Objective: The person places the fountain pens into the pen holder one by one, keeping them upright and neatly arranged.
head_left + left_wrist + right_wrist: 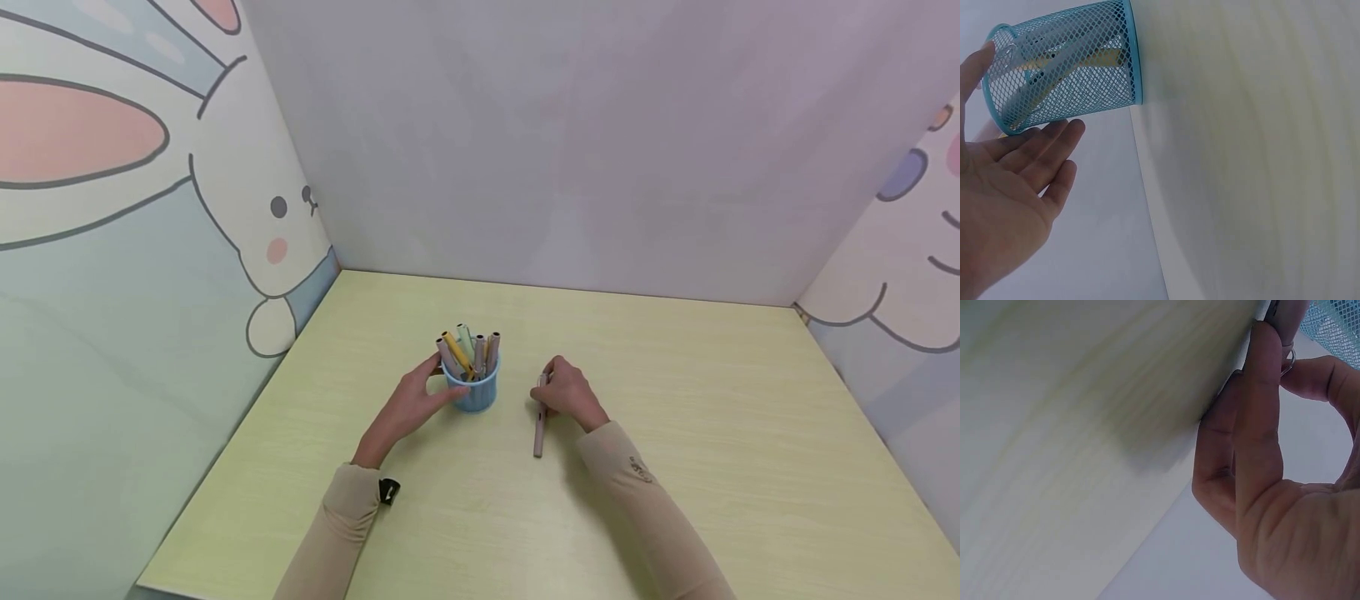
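Note:
A blue mesh pen holder stands upright on the table, with several purple-grey, yellow and pale green pens in it. My left hand holds its near left side, the thumb at the front and the fingers around the far side. In the left wrist view the thumb touches the rim, opposite the fingers of the left hand. To the right of the holder, my right hand pinches a purple-grey pen between thumb and fingers, low over the table. In the right wrist view the pen is partly cut off.
The pale yellow table extends to both sides of the hands. A plain light wall closes off the back, and panels with cartoon animals stand at left and right. A black band shows by the left sleeve.

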`<state>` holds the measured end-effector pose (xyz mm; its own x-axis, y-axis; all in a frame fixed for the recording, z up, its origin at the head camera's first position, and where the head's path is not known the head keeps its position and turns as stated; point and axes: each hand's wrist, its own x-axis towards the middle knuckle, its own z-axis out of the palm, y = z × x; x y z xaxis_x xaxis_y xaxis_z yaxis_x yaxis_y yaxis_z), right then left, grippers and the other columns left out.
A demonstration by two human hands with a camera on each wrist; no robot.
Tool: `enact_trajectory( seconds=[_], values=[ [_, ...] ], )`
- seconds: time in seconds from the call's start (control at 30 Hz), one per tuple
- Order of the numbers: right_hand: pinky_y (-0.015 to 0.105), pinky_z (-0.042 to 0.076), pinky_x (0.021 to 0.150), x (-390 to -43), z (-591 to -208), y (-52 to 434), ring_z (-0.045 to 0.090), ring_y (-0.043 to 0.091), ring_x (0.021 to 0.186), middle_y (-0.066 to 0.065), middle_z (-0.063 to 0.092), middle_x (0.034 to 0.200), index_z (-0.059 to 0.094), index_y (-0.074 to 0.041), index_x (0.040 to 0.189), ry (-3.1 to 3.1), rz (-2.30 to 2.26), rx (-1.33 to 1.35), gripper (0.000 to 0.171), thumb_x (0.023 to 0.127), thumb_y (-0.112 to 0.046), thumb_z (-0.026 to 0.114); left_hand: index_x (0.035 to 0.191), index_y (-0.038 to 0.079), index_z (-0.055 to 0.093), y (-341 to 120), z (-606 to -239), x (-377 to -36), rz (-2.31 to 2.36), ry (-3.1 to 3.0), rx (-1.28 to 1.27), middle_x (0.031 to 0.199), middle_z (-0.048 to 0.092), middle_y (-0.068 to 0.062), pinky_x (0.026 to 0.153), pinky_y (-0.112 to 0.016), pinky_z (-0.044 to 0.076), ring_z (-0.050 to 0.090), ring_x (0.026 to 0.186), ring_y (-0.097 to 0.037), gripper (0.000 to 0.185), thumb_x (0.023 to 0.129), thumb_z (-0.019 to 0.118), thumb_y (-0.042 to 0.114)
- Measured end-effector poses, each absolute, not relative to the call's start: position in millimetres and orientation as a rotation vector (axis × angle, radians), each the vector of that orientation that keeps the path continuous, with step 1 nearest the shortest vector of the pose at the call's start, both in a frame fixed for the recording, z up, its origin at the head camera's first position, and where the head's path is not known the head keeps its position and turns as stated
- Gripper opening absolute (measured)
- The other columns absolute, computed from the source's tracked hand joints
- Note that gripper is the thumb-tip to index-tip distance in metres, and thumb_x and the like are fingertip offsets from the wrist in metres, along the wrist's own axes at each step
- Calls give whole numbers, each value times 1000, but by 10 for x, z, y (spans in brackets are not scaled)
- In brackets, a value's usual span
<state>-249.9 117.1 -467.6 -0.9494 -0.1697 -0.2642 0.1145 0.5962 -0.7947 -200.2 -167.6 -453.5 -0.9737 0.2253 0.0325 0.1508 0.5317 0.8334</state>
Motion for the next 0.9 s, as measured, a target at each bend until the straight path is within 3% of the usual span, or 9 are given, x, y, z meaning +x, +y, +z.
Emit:
enact_trajectory(
  seconds=[0.23,0.43,0.9],
  values=[
    [32,58,57,-2483,-4685,1201,66,20,59,18,66,83,50,3,112,2512,-1314,-66,29,90,-2,68,163,7,29,-1676,-4539,-2004,1448,2676,329,159,44,-12,112,-59,38,46,141,-35,89,97,72,47],
    [35,59,60,-2490,-4682,1279,68,21,62,19,62,96,51,5,120,2501,-1382,-107,35,90,-2,66,163,8,29,-1673,-4532,-2006,1442,2679,328,158,45,-12,112,-59,39,47,140,-34,88,97,72,46],
    [37,62,66,-2461,-4391,1368,63,28,90,18,54,106,52,5,130,2470,-1777,-281,46,86,6,64,163,7,29,-1671,-4527,-2002,1443,2675,327,159,44,-12,112,-59,38,47,140,-35,88,97,72,45]
  ],
)
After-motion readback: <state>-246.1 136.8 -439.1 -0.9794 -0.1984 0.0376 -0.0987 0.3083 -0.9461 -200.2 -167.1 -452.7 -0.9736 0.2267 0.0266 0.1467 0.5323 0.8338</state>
